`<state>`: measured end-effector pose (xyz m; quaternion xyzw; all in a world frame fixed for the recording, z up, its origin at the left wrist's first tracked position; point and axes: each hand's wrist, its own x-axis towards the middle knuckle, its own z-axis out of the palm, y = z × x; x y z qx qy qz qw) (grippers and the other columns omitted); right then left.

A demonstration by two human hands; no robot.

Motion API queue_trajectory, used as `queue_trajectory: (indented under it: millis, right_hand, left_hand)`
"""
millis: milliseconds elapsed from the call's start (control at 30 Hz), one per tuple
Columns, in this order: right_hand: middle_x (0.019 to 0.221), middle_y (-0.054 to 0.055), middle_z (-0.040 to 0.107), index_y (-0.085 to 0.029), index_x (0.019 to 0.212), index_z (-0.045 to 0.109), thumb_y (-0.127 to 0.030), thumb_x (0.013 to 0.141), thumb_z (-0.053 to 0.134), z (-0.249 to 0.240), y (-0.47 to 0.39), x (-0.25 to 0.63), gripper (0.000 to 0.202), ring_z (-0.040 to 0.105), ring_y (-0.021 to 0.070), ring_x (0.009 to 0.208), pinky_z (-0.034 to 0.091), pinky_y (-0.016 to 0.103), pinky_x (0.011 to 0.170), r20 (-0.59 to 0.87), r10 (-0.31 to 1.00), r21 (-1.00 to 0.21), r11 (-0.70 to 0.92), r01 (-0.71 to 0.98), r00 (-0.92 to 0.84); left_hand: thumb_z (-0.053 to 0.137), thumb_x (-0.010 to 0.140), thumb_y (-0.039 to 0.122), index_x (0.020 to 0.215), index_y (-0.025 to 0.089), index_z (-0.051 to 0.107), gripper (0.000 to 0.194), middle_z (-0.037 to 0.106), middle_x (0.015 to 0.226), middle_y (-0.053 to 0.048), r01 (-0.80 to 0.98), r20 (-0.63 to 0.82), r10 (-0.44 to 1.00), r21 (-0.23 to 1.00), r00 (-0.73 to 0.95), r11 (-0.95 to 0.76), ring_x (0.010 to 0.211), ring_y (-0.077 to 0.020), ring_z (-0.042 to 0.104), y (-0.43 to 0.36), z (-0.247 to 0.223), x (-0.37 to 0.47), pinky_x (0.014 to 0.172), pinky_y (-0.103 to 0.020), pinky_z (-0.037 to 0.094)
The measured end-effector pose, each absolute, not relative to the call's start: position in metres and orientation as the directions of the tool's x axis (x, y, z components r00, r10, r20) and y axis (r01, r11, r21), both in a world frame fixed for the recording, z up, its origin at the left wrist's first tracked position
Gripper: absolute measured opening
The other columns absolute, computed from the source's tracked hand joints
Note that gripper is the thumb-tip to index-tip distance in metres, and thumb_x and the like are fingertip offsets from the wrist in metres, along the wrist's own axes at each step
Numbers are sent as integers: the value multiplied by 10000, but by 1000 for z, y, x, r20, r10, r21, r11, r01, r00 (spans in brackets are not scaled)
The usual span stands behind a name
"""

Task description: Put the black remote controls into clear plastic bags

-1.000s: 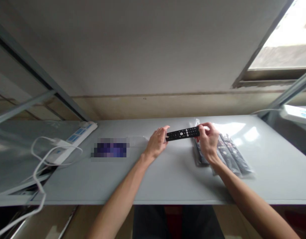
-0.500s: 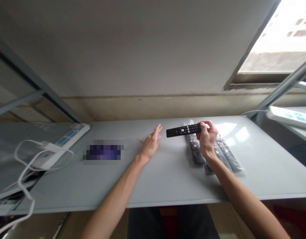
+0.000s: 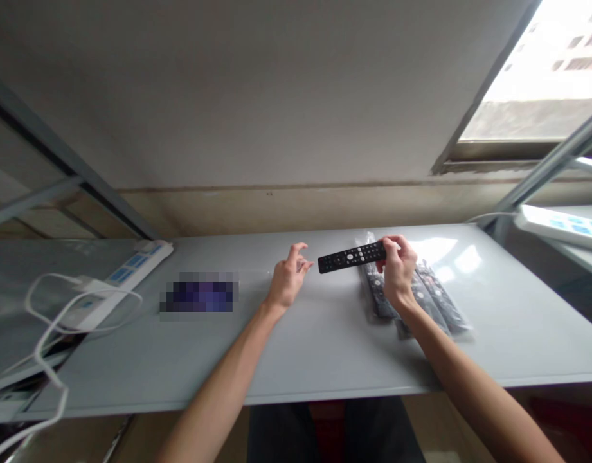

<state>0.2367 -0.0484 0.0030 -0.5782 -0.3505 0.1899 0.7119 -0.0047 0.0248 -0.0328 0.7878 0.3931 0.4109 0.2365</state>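
Observation:
A black remote control (image 3: 338,259) with one white button among its many keys is held level above the table by my right hand (image 3: 400,267), which grips its right end. My left hand (image 3: 287,280) is just off the remote's other end, thumb and fingers apart, with nothing visible in it. Below and behind my right hand, several remotes in clear plastic bags (image 3: 379,292) lie on the table; my hand and wrist partly cover them. A faint see-through plastic sheet or bag (image 3: 251,276) seems to lie left of my left hand.
A white power strip (image 3: 136,263) with blue sockets and a looped white cable (image 3: 49,360) sits at the table's left. A blurred-out purple item (image 3: 199,296) lies nearby. Another power strip (image 3: 560,225) is at the right, beyond the grey table's (image 3: 324,360) metal frame.
My left hand's fingers have curled, with thumb and index closer to the remote's end. The remote has shifted slightly left and its left end has dipped.

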Motion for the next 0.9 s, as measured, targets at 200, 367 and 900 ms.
queue_trajectory:
  millis: [200, 367, 900]
  right_hand:
    - [615, -63, 477, -247, 809, 613, -409, 899, 615, -3, -44, 243, 185, 421, 121, 460, 324, 259, 394, 226, 702, -966, 249, 65, 675]
    - [585, -61, 448, -246, 807, 604, -446, 902, 584, -7, -43, 246, 222, 416, 139, 475, 342, 278, 424, 180, 730, -982, 101, 157, 660]
    - [643, -25, 676, -253, 1206, 628, -285, 891, 605, -20, -51, 228, 318, 557, 219, 515, 368, 322, 584, 303, 893, -737, -2, 676, 333]
  left_hand:
    - [643, 1017, 149, 1446, 291, 465, 486, 750, 970, 18, 236, 482, 760, 754, 435, -613, 964, -142, 769, 24, -39, 0, 933, -272, 575]
    - [604, 975, 75, 1620, 305, 305, 748, 711, 1238, -60, 196, 520, 677, 699, 521, -688, 1148, -177, 722, 27, -44, 0, 1083, -358, 555]
    - [459, 1092, 178, 969, 188, 670, 245, 695, 1038, -106, 730, 499, 802, 404, 330, -551, 984, -253, 667, 28, -29, -9, 900, -373, 533]
